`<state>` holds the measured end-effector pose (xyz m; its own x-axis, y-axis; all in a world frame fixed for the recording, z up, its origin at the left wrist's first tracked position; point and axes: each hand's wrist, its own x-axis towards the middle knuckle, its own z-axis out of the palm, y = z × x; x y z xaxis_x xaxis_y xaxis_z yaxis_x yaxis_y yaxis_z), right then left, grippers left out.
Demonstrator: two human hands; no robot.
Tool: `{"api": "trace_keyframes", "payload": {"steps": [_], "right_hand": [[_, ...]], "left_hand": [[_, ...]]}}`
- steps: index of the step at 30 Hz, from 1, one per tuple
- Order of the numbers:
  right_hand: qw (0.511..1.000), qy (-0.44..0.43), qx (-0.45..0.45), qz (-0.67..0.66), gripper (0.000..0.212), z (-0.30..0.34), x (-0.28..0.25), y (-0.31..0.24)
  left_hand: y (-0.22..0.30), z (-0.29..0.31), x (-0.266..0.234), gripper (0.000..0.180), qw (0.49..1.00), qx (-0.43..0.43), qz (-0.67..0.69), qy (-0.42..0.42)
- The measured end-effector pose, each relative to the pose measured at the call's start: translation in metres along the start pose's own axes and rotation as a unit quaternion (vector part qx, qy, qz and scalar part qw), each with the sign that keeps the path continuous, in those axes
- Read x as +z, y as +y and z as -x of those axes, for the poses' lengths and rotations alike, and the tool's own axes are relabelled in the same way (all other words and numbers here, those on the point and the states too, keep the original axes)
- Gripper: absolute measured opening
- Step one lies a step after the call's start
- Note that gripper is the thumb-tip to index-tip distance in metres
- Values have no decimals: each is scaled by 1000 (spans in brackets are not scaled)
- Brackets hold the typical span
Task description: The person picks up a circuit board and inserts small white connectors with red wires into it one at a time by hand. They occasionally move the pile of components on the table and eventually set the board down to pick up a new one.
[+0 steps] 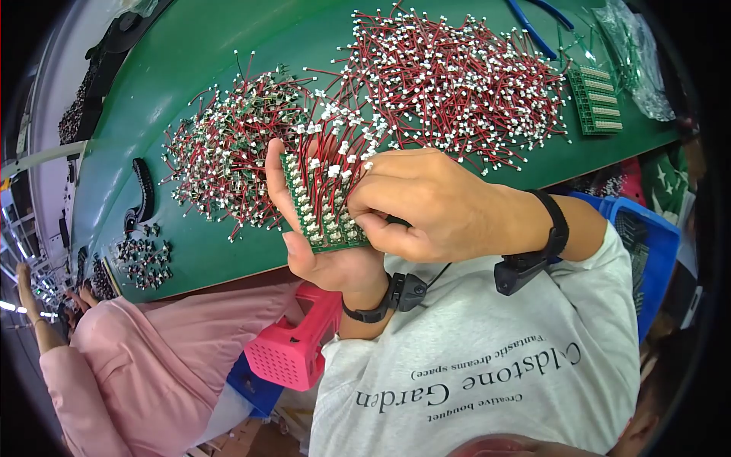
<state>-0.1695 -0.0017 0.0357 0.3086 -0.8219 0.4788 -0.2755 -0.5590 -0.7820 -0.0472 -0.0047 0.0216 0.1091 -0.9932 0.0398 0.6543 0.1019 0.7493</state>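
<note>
Plainly, the tabletop (205, 53) has its bare green room at the far left and between the left-hand pile (228, 145) and the small heap (143, 260); on the right, only a thin strip separates the large pile (461, 84) from the near edge. Close to that edge, the left hand (339, 266) supports one green circuit board panel (326, 242), fingers spread along its left side and thumb below. The right hand (434, 202) has its fingers drawn together at the panel's right side, among red wires (329, 164) with white connectors.

Three groups of loose parts can be counted: two big piles of wired pieces and one small heap. One stack of green boards (597, 100) sits at the right, next to one clear plastic bag (638, 61).

Pieces within the piles overlap too much to count. The right fingertips are hidden, so I cannot tell whether they pinch a wire. The blue bin (661, 263) is partly covered by a sleeve.
</note>
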Motion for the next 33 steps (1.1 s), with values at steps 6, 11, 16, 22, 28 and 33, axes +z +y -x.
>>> {"api": "trace_keyframes", "payload": {"steps": [6, 11, 16, 22, 28, 33], "right_hand": [[1000, -11, -11, 23, 10, 1, 1, 0], [996, -8, -45, 76, 12, 2, 1, -4], [995, -16, -53, 86, 16, 3, -3, -1], [993, -22, -55, 106, 18, 6, 2, 2], [986, 103, -39, 126, 13, -3, -52, 35], [950, 76, 74, 294, 13, 6, -82, 80]], "left_hand": [[-1, 0, 1, 91, 1000, 0, -15, 8], [-4, 0, 0, 93, 996, 5, -92, -7], [-1, 2, 7, 97, 995, 8, -100, -1], [-5, 9, 8, 98, 994, -6, -110, 21], [13, -4, -17, 87, 997, 22, -71, -13], [12, -6, -25, 83, 999, 25, -32, -18]]}}
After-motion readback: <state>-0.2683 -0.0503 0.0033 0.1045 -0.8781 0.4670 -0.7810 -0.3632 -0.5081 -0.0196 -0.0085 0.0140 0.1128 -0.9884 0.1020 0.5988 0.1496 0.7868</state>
